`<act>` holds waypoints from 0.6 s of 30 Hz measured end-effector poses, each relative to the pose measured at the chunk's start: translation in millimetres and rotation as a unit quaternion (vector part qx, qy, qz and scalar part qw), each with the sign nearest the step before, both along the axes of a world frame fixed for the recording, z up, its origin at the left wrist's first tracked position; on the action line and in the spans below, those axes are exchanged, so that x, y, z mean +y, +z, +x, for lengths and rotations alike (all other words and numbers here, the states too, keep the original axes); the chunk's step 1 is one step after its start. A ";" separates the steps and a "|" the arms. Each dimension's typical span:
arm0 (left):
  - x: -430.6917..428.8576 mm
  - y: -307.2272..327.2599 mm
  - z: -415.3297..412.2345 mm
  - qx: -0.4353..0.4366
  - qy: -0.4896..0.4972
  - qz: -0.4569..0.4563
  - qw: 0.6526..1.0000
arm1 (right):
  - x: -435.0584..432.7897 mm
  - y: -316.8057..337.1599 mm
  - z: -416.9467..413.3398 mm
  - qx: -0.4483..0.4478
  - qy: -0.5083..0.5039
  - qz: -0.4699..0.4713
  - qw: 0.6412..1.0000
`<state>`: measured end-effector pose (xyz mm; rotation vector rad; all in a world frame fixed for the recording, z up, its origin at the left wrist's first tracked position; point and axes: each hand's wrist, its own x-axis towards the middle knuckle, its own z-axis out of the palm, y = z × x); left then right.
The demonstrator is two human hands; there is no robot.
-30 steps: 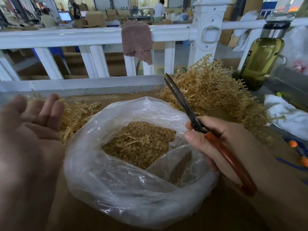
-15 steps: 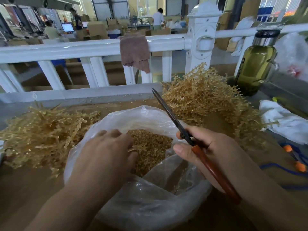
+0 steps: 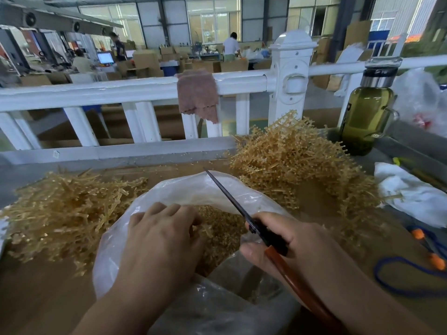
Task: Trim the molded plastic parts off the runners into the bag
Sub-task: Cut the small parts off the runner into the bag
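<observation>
A clear plastic bag (image 3: 113, 247) stands open in front of me, partly filled with small tan molded parts (image 3: 225, 228). My left hand (image 3: 159, 240) is inside the bag, palm down, with loosely bent fingers resting on the parts; its fingertips are partly hidden. My right hand (image 3: 304, 247) grips scissors (image 3: 229, 199) by their orange-red handles. The blades are together and point up and left over the bag. A heap of tan runners with parts still on them (image 3: 290, 165) lies at the back right. A flatter heap of bare runners (image 3: 60, 209) lies to the left.
A white railing (image 3: 121, 90) with a brown rag (image 3: 197, 93) draped over it borders the far side of the table. An olive glass bottle (image 3: 365, 117), a white cloth (image 3: 411, 194) and a blue cord with orange pieces (image 3: 430, 259) sit at the right.
My left hand has come down from an open, palm-up pose at the left into the bag and now lies on the parts. My right hand still holds the scissors.
</observation>
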<state>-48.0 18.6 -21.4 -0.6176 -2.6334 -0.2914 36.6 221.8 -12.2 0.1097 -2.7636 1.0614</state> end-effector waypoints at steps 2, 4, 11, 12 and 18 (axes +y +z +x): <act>-1.8 -4.3 -1.7 0.029 -0.011 0.044 0.999 | -1.3 2.1 1.0 -0.007 0.005 -0.012 1.000; -3.6 -5.8 -4.4 0.056 -0.037 0.077 0.995 | -1.8 3.0 1.4 -0.013 0.005 -0.019 1.000; -4.9 -7.4 -1.2 0.147 -0.126 0.113 0.975 | -6.9 9.8 1.9 -0.036 -0.008 -0.117 0.992; -3.1 -8.9 0.7 0.169 -0.142 0.122 0.968 | -8.4 11.1 1.1 -0.041 -0.009 -0.162 0.986; 4.9 -1.7 13.0 0.207 -0.204 0.164 0.943 | -16.7 24.5 -3.6 -0.089 0.017 -0.347 0.933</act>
